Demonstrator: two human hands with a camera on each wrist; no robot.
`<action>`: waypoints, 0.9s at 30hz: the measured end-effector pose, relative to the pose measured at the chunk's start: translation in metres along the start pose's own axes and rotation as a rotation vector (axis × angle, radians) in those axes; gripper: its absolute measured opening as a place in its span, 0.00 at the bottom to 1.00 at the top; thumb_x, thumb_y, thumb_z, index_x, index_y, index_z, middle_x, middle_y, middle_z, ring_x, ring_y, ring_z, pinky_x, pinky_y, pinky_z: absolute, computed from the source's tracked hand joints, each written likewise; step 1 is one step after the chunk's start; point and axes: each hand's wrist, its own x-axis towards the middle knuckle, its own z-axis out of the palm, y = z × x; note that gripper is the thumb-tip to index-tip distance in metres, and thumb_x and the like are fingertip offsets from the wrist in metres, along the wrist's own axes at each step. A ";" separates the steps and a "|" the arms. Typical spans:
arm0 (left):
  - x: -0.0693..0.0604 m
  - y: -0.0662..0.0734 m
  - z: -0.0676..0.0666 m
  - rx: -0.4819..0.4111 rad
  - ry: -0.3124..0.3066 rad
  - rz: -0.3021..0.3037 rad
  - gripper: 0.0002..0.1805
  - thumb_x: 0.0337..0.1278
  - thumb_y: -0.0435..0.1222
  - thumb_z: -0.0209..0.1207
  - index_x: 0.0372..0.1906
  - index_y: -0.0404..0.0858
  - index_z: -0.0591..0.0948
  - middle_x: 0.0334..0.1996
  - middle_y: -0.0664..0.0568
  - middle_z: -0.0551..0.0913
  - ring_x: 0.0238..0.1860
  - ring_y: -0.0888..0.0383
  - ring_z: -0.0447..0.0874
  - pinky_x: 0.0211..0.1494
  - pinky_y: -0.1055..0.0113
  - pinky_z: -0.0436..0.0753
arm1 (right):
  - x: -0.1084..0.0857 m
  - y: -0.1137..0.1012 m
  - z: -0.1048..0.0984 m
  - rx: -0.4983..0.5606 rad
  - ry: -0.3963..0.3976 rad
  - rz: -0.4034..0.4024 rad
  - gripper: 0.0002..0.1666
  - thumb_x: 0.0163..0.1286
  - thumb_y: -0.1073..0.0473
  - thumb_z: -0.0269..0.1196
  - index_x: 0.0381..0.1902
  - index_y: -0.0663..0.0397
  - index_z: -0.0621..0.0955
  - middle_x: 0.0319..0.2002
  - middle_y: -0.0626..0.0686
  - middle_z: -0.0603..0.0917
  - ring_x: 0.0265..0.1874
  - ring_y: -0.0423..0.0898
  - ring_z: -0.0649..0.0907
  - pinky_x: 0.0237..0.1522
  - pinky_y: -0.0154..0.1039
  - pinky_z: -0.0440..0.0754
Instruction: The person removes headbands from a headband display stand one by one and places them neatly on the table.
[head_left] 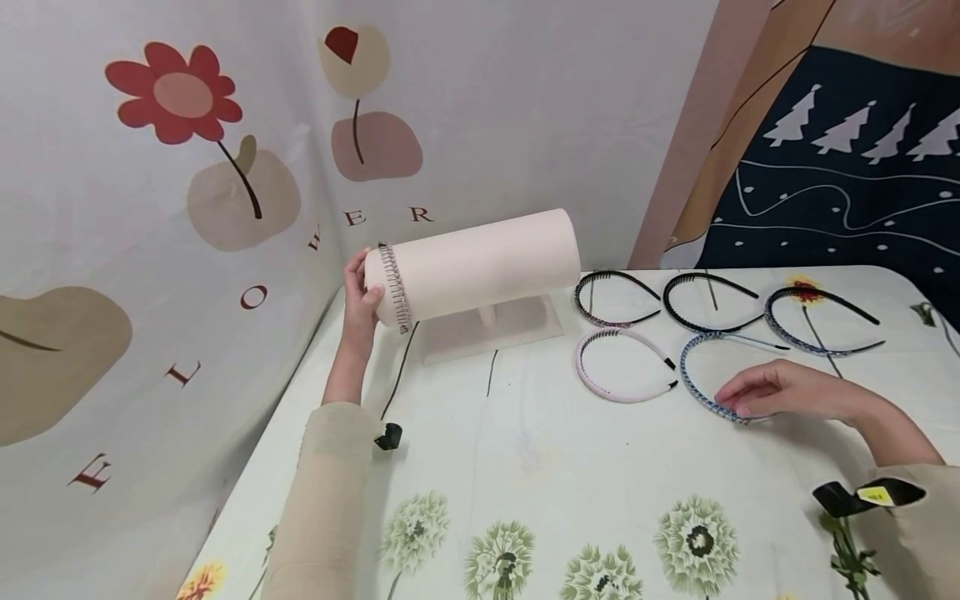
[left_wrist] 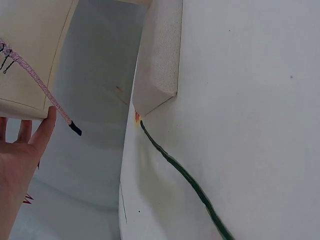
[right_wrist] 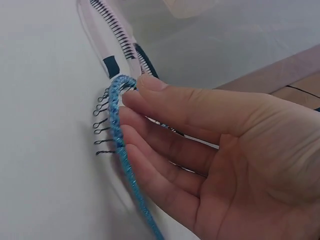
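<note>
A cream padded roll on a stand (head_left: 483,258) lies slantwise at the middle of the table. Around its left end sits a pinkish headband with comb teeth (head_left: 395,287); one black-tipped end of this headband (left_wrist: 45,90) sticks out in the left wrist view. My left hand (head_left: 360,304) grips the roll's left end, thumb in front, other fingers partly hidden. Over at the right, my right hand (head_left: 798,390) pinches a blue wrapped headband (head_left: 693,383) near its curve. In the right wrist view, thumb and fingertips meet the blue headband (right_wrist: 131,175), whose dark wire teeth point left.
Behind the blue headband lie a patterned dark headband (head_left: 600,323), a black headband (head_left: 667,304) and a grey-blue headband (head_left: 787,329). A pale pink headband (head_left: 581,367) lies left of it. Patterned cloth (head_left: 487,100) hangs behind the table (head_left: 555,492).
</note>
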 end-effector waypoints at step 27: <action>-0.001 0.002 0.000 0.001 0.009 -0.021 0.32 0.56 0.37 0.45 0.69 0.51 0.59 0.59 0.59 0.68 0.53 0.62 0.72 0.49 0.69 0.77 | 0.046 -0.057 0.008 -0.022 0.040 -0.102 0.18 0.71 0.66 0.59 0.55 0.72 0.78 0.47 0.48 0.86 0.45 0.38 0.85 0.47 0.29 0.82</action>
